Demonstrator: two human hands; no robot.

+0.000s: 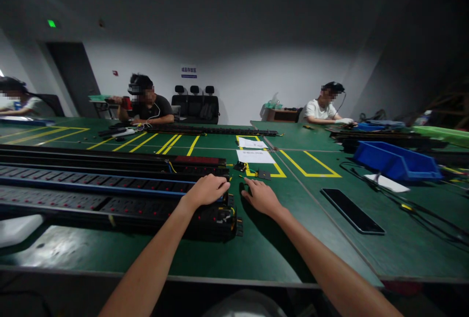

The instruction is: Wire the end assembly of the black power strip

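Note:
My left hand (pixel 207 190) lies over the right end of a long black power strip with a blue edge (pixel 146 186), fingers bent down over it and fingertips partly hidden. My right hand (pixel 262 196) is just past the strip ends, low over the green table, fingers apart and nothing in them. Ahead of its fingertips are a small black part with wires (pixel 240 166) and a flat dark plate (pixel 264 175). Closer to me lies another black power strip (pixel 139 208) with red dots along it; yellow-green wire shows at its end.
Further strips (pixel 110 156) lie behind. Paper sheets (pixel 255 156) rest by yellow tape lines. On the right are a phone (pixel 352 211), a blue bin (pixel 397 160) and black cables (pixel 421 212). Across the table sit a person in black (pixel 157 108) holding a red tool and others in white (pixel 318 110).

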